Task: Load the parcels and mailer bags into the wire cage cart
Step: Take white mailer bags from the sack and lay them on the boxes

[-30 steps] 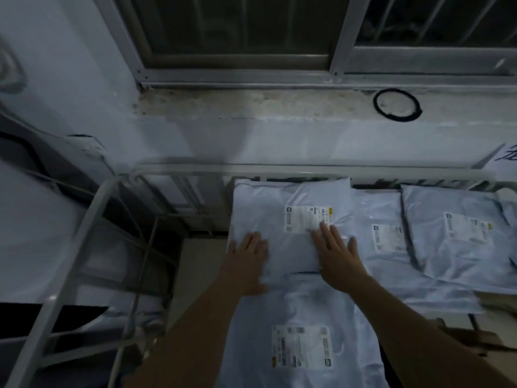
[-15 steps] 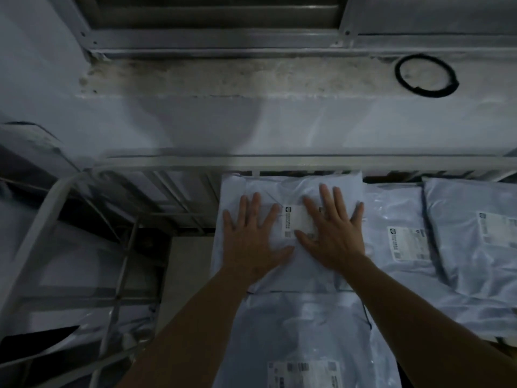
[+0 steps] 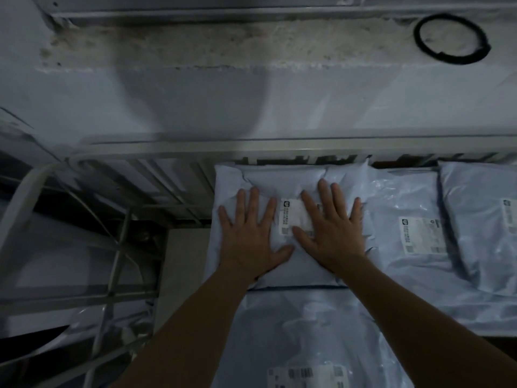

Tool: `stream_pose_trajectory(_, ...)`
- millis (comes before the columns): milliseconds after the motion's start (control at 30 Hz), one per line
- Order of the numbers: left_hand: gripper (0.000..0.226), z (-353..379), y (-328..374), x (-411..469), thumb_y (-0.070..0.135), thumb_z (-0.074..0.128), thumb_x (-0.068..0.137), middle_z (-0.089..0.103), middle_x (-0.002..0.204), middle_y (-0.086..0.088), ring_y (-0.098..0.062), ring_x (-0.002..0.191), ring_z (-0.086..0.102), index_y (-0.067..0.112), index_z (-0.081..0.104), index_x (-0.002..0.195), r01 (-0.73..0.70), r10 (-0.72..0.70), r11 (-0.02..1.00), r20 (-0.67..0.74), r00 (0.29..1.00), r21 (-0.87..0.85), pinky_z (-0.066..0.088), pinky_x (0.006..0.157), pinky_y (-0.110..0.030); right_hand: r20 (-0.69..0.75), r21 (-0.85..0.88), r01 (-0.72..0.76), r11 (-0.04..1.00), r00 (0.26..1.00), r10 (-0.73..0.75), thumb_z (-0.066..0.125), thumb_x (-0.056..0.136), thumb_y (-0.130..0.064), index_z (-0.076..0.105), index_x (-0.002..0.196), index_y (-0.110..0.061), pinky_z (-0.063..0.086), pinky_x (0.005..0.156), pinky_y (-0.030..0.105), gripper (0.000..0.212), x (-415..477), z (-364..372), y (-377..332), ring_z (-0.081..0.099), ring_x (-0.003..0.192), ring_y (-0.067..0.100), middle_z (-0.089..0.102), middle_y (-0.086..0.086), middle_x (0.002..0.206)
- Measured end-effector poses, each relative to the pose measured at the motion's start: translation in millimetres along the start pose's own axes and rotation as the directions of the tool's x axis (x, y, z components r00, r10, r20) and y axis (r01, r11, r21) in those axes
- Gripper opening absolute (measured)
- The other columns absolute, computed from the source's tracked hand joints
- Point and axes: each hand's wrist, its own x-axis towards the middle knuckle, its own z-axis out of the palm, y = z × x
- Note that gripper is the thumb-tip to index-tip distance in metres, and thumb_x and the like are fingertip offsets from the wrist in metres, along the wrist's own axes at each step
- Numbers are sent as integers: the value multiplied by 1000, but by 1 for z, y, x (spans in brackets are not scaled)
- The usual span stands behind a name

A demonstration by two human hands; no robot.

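up against the back rail (image 3: 181, 149) of the cart (image 3: 119, 247): pale blue mailer bag (image 3: 285, 180), lying flat on top of the load. its far edge is at the rail, can't tell if it's touching. white shipping label (image 3: 292, 219) faces up near its middle.

both hands flat on it, palms down. left hand (image 3: 251, 236) is on the bag's left half, fingers (image 3: 253, 200) straight and spread. right hand (image 3: 333, 233) is on the right half, fingers (image 3: 324, 191) straight and spread too, index and thumb lying over the label's right part. neither hand grips anything, they just press on the bag. thumbs near each other, not touching.

nearer bag (image 3: 302, 331) lies under the forearms and meets the pressed bag's near edge, its own label at the bottom of view. to the right, middle bag (image 3: 405, 197) sits just beside the pressed one, and far-right bag (image 3: 475, 233) overlaps it. both are label-up.

the rail runs left to right behind all of them, with the cart's side bars at left. behind the rail is a pale wall (image 3: 195, 102). above it is a stained window ledge (image 3: 195, 49) with a black ring (image 3: 419, 46) on it.
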Motion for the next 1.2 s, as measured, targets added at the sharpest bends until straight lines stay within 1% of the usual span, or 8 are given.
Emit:
stream_pose_trajectory(167, 102, 9, 3, 0, 83, 39, 79, 12, 164, -21, -44, 150, 10, 20, 27, 157, -2, 3, 999, -25, 1000, 48, 13, 108, -75, -32, 18, 3, 1000, 999, -2, 20, 91, -77, 5, 160, -34, 0, 119, 64, 83, 0, 14, -1, -7, 154, 25, -5, 5, 168)
stream_pose_trajectory(367, 100, 23, 6, -1, 83, 37, 83, 16, 162, -24, -46, 149, 14, 16, 28, 157, -6, 14, 995, -83, 996, 100, 16, 108, -74, -46, 32, 16, 999, 999, -14, 19, 91, -76, 5, 160, -34, -1, 119, 62, 82, 1, 22, 1, -3, 154, 27, -4, 5, 168)
stream_pose_trajectory(467, 100, 26, 5, 0, 84, 33, 83, 14, 162, -25, -46, 150, 12, 16, 27, 157, 0, 7, 995, -74, 997, 95, 14, 110, -74, -70, 31, 19, 999, 997, -17, 18, 92, -75, 8, 160, -33, 1, 119, 63, 81, 1, 25, 0, -1, 154, 27, -1, 6, 168)
stream_pose_trajectory(567, 99, 30, 6, 2, 84, 28, 85, 13, 162, -25, -46, 150, 11, 16, 28, 157, 9, -2, 995, -70, 998, 95, 13, 110, -73, -100, 39, 28, 999, 995, -23, 23, 94, -73, 14, 160, -31, 4, 119, 64, 79, 2, 28, 0, 3, 154, 28, 4, 7, 168)
stream_pose_trajectory(633, 99, 33, 6, 2, 84, 25, 85, 13, 162, -26, -46, 150, 11, 16, 28, 157, 8, -1, 995, -73, 997, 98, 13, 110, -74, -107, 34, 28, 999, 994, -24, 25, 94, -72, 14, 160, -31, 4, 119, 64, 78, 2, 30, 0, 2, 154, 27, 4, 7, 168)
stream_pose_trajectory(800, 100, 40, 5, 3, 85, 28, 84, 12, 163, -25, -45, 150, 10, 17, 29, 157, 13, -5, 996, -87, 996, 89, 13, 109, -74, -129, 18, 28, 999, 991, -25, 26, 94, -72, 16, 159, -31, 4, 119, 64, 78, 4, 34, 1, 5, 154, 28, 6, 7, 168)
stream_pose_trajectory(933, 100, 43, 5, 4, 85, 29, 82, 14, 162, -25, -45, 150, 12, 17, 30, 156, 10, -4, 997, -83, 997, 77, 14, 109, -75, -133, 18, 27, 999, 991, -25, 26, 94, -72, 15, 159, -32, 4, 119, 64, 78, 4, 36, 1, 3, 154, 27, 5, 7, 168)
stream_pose_trajectory(1200, 98, 47, 5, 5, 84, 35, 82, 21, 161, -25, -45, 148, 18, 18, 35, 155, 7, -1, 998, -96, 995, 62, 16, 109, -74, -86, -10, 17, 1000, 996, -18, 21, 93, -73, 13, 160, -32, -2, 119, 62, 78, 7, 37, 0, -4, 154, 25, 1, 5, 168)
